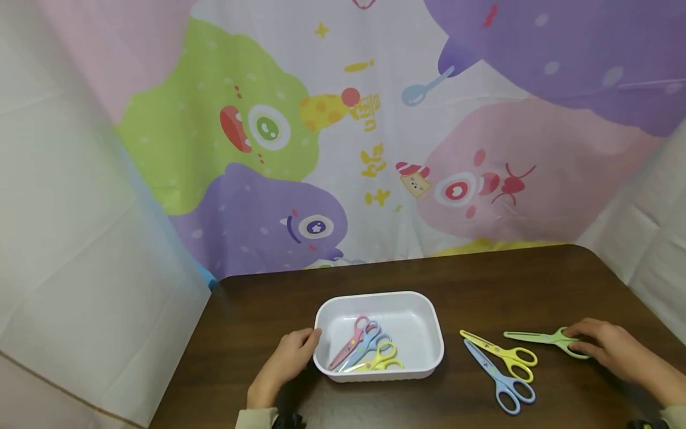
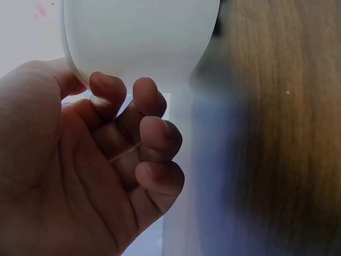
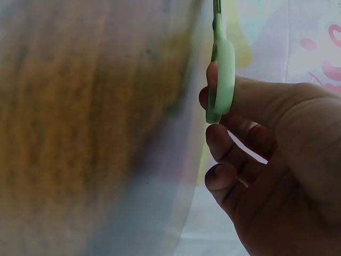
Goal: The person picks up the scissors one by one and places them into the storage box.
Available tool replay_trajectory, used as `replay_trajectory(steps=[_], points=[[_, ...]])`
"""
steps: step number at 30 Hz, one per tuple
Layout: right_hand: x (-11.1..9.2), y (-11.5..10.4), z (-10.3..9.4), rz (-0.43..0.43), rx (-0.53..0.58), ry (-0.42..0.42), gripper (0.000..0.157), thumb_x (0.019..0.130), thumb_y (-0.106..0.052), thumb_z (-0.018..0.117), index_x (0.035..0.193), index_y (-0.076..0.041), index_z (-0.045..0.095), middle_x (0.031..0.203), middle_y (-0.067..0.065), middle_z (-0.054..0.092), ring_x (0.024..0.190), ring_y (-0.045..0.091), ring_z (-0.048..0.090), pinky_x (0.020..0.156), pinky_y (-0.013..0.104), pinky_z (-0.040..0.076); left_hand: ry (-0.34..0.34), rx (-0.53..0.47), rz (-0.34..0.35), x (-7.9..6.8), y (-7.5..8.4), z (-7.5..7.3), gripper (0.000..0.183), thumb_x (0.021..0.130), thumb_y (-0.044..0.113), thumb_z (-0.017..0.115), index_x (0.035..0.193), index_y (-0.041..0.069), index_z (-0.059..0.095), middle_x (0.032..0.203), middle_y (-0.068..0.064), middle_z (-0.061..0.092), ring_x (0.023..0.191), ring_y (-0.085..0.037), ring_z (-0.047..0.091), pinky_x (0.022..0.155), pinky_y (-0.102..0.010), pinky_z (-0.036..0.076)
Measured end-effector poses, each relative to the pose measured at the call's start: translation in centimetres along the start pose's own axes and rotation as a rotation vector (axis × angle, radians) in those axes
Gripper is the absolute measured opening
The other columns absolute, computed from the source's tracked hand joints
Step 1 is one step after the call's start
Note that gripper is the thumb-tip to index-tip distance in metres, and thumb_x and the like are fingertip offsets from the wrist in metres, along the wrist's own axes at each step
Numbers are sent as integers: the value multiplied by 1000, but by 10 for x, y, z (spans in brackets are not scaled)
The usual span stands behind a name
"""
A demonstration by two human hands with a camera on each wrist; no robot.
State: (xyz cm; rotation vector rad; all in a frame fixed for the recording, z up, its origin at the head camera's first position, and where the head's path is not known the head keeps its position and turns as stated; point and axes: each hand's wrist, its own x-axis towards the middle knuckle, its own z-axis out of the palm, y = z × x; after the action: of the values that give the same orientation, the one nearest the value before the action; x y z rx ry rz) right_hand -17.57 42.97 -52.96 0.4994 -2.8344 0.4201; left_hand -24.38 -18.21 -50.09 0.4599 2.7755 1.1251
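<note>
A white plastic tub (image 1: 415, 336) stands on the table, and my left hand (image 1: 289, 356) grips its left end. In the left wrist view the thumb lies over the rim of the tub (image 2: 144, 37), with curled fingertips against the outer wall. Inside lie pink scissors (image 1: 349, 347), blue scissors (image 1: 368, 338) and yellow scissors (image 1: 382, 360), overlapping at the left side. Far to the right, my right hand (image 1: 616, 351) pinches green scissors (image 1: 543, 338) by the handle loops, blades pointing left. The right wrist view shows the thumb and index finger at a green handle (image 3: 226, 74).
Between the tub and my right hand, another yellow pair of scissors (image 1: 501, 350) and another blue pair (image 1: 495, 372) lie on the brown table (image 1: 268, 304), their blade tips close together. A cartoon-printed cloth (image 1: 332, 149) hangs behind, and white cloth (image 1: 80, 196) hangs at the sides.
</note>
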Motion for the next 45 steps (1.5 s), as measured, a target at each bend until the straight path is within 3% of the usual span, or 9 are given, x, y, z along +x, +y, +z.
replay_trajectory(steps=[8,13,15,22,27,36,45], points=[[11,-3,-10,-118,118,68,21,74,-7,87,93,-7,78,83,-19,61,74,-12,47,56,24,40,16,-14,-15,-1,1,-6,42,108,34,49,76,8,58,61,2,50,50,-11,48,52,-27,41],[15,-5,-14,-152,124,123,23,69,-4,89,90,-4,79,80,-22,57,69,-12,41,54,19,34,16,1,-14,1,0,-6,43,108,35,49,77,7,59,60,3,50,51,-10,48,53,-26,40],[18,-6,-17,-138,114,125,23,69,-4,89,90,-4,80,80,-21,57,69,-12,43,54,19,36,26,5,-9,2,0,-5,44,108,34,49,77,6,59,60,3,50,51,-10,48,53,-26,40],[33,-14,-37,-61,87,15,18,79,-11,86,96,-10,79,88,-12,67,77,-8,55,59,25,48,21,-9,-6,2,-3,0,43,108,33,49,76,8,59,61,4,51,49,-9,49,52,-25,41],[45,-20,-45,-46,99,-36,17,85,-12,82,102,-11,78,96,-5,70,82,-2,59,62,26,49,33,-12,-1,1,-3,0,43,108,33,49,72,11,54,59,3,49,48,-10,48,51,-25,40],[63,-32,-51,-161,-7,52,23,78,-9,85,99,-14,76,95,-9,68,85,6,59,67,29,48,25,14,7,1,-3,4,42,108,33,49,72,12,54,59,5,49,50,-7,47,53,-25,39],[87,-55,-52,-185,-1,24,20,84,-11,83,102,-10,76,99,-7,69,89,18,59,74,35,50,45,19,26,1,-1,3,40,108,32,50,73,12,57,61,5,49,55,-7,46,56,-25,39]])
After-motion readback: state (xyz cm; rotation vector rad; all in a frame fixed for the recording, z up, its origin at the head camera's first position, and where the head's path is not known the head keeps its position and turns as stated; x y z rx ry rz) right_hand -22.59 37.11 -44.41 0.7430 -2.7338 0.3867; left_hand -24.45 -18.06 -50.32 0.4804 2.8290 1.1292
